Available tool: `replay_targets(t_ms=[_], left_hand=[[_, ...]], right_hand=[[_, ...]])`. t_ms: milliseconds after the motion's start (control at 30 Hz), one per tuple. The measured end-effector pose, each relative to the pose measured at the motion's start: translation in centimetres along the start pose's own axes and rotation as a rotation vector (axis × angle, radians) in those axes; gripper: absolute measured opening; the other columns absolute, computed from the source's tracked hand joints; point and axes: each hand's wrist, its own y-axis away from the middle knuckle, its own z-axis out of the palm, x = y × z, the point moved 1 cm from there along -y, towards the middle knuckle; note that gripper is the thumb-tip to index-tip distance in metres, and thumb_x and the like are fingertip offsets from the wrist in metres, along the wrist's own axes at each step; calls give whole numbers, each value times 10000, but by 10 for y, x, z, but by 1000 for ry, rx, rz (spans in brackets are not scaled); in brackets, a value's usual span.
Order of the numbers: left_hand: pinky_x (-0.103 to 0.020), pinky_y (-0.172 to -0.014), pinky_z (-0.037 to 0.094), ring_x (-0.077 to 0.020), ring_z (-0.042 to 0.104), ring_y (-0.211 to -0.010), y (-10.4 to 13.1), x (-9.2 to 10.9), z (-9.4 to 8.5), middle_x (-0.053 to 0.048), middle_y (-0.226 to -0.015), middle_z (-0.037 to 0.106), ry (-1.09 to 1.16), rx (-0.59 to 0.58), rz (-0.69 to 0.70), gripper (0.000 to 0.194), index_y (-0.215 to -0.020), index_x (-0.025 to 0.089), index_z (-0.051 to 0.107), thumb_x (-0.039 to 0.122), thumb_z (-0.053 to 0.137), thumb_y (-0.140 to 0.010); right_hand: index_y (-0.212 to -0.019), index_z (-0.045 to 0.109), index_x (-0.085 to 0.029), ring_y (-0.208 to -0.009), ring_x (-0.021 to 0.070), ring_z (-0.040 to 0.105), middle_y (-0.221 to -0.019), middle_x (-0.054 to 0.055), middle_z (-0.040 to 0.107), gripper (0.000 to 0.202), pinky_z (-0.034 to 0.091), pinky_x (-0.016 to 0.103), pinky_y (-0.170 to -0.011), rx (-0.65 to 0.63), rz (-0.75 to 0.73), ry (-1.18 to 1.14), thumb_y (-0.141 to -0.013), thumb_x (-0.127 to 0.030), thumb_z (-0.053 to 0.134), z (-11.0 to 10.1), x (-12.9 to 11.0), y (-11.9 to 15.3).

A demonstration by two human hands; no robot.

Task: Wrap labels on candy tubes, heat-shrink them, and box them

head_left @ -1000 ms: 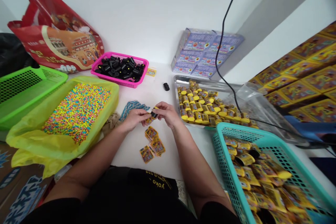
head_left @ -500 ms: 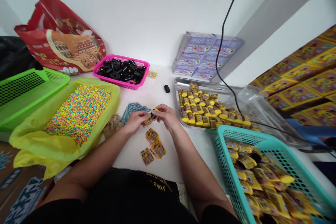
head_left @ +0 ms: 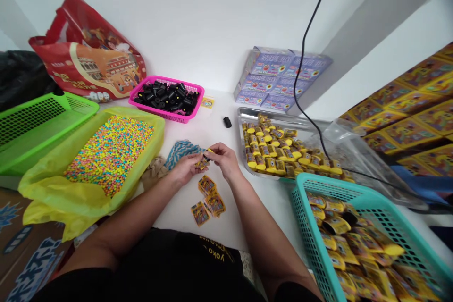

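At the middle of the white table, my left hand (head_left: 186,168) pinches a small printed card (head_left: 202,164). My right hand (head_left: 225,159) meets it from the right, its fingers closed on a small black cylinder (head_left: 206,156) with a bit of yellow at its end. The fingertips of both hands nearly touch and hide part of these pieces. Just below the hands lie loose stacks of printed cards (head_left: 215,202). A blue-and-white striped cloth (head_left: 181,152) is beside my left hand.
Left: pink basket (head_left: 201,99) of black cylinders, yellow-lined tray (head_left: 160,137) of coloured beads, green basket (head_left: 79,104), red bag (head_left: 102,68). Right: metal tray (head_left: 241,120) of yellow-wrapped pieces, teal basket (head_left: 300,217), hanging black cable (head_left: 300,63). One black cylinder (head_left: 227,122) lies behind the hands.
The whole view has shifted slightly, so things sit a little further right and lower. Both hands remain together, with the black cylinder now more hidden by the fingers.
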Motion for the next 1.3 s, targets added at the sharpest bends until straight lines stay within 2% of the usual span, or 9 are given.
replay_targets(t_ms=[167, 367, 433, 600, 733, 867, 1000, 1133, 1300], left_hand=[[-243, -575, 507, -168, 689, -611, 1, 3, -1, -98, -770, 731, -47, -59, -11, 372, -821, 127, 645, 383, 851, -648], [-259, -632, 525, -160, 689, -660, -1, 5, -5, -34, -735, 693, 19, -8, 26, 326, -748, 137, 625, 285, 876, -602], [-259, -641, 528, -161, 691, -688, -1, 5, -5, -27, -723, 681, 45, 3, 21, 302, -756, 140, 633, 267, 868, -615], [-258, -621, 523, -169, 686, -702, 0, 3, -2, -68, -770, 706, -71, -59, 43, 390, -813, 132, 663, 404, 864, -620], [-249, -589, 516, -143, 653, -651, 2, 3, -1, -55, -744, 694, -128, -80, 74, 479, -835, 124, 679, 496, 860, -594], [-250, -591, 518, -149, 657, -664, 2, 3, -2, -43, -720, 675, -46, -91, 48, 471, -820, 129, 660, 461, 880, -570], [-273, -629, 528, -167, 667, -695, 2, 2, -1, -69, -748, 688, -32, -132, 34, 456, -807, 132, 628, 438, 879, -580], [-241, -559, 489, -131, 624, -617, 3, 3, -1, -39, -714, 662, -11, -142, 68, 456, -786, 144, 593, 454, 866, -595], [-209, -465, 420, -134, 615, -606, 2, 3, -1, -5, -664, 601, -17, -134, 91, 449, -723, 159, 529, 433, 862, -601]], right_hand=[[-692, 616, -213, -512, 106, 426, -607, -31, 582, 407, 317, 259, -469, 70, -69, -16, -547, -514, 848, 3, 7, 0], [-767, 667, -208, -528, 115, 451, -616, -25, 596, 367, 331, 263, -490, -54, -96, 22, -635, -525, 796, 1, 6, 0], [-777, 679, -209, -540, 121, 468, -643, -15, 621, 367, 340, 267, -495, -78, -89, 43, -628, -522, 800, -2, 4, -1], [-678, 645, -209, -519, 116, 463, -588, -22, 606, 347, 372, 276, -506, 24, -44, 28, -583, -476, 843, -3, 1, 0], [-650, 626, -207, -502, 109, 450, -549, -36, 564, 351, 375, 273, -503, 85, -41, 34, -585, -470, 848, 0, 1, 3], [-713, 661, -204, -527, 115, 471, -618, -18, 619, 352, 365, 272, -502, -24, -60, 23, -575, -467, 850, -1, -2, 3], [-742, 676, -200, -551, 125, 507, -655, -9, 645, 380, 376, 275, -515, -142, -17, 45, -543, -462, 866, -6, -3, 1], [-782, 675, -190, -534, 117, 500, -619, -25, 619, 410, 365, 266, -509, -238, 23, 76, -538, -458, 868, -8, -3, -1], [-763, 676, -172, -521, 103, 476, -572, -37, 580, 381, 355, 255, -512, -284, 41, 86, -571, -450, 852, -7, -2, -1]])
